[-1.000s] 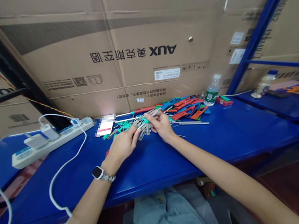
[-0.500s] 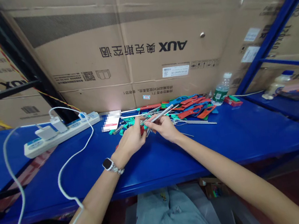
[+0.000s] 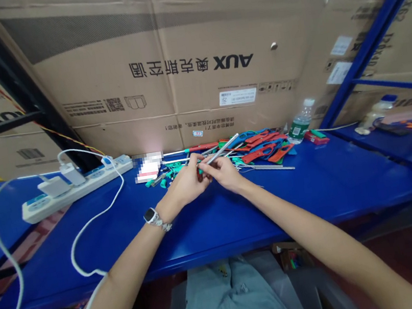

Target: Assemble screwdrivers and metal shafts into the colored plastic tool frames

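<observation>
left hand (image 3: 189,184) has neared right hand (image 3: 226,174); slim silver rod (image 3: 224,148) gleams

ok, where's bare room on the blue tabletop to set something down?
Right: blue tabletop between right forearm, green-labelled bottle and front edge. Left: the patch between white cable and left forearm. Crowded: the back, from power strip to red box, with plastic pieces and metal rods; left hand and right hand hold a metal tube at its near side.
</observation>
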The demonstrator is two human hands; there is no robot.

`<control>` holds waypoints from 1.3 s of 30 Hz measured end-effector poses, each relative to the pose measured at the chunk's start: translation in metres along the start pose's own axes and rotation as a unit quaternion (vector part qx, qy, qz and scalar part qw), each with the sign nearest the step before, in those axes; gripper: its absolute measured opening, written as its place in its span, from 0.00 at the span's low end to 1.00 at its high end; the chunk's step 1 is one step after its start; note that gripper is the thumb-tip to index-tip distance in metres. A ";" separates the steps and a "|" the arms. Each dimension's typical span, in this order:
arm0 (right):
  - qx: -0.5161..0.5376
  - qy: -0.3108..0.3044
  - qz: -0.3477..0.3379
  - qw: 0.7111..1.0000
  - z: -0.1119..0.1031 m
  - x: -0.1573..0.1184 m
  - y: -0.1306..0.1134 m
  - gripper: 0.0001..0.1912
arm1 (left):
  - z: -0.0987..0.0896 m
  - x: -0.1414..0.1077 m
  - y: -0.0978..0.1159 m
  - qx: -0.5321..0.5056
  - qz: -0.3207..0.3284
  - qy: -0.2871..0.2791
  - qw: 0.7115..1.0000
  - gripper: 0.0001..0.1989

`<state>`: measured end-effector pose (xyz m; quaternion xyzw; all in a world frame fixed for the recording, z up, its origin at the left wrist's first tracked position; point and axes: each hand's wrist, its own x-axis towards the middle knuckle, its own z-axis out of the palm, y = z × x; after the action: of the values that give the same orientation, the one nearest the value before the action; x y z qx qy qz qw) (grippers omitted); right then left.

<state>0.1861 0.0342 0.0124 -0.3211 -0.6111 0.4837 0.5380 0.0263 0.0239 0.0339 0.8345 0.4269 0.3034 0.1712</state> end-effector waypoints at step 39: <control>-0.235 0.244 -0.107 0.935 0.009 -0.007 -0.007 0.37 | 0.005 -0.027 -0.009 0.057 -0.026 -0.017 0.998 0.09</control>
<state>0.1796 0.0231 0.0169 -0.4793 -0.5878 0.1722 0.6286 0.0122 0.0072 0.0152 0.8363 0.4624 0.2598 0.1388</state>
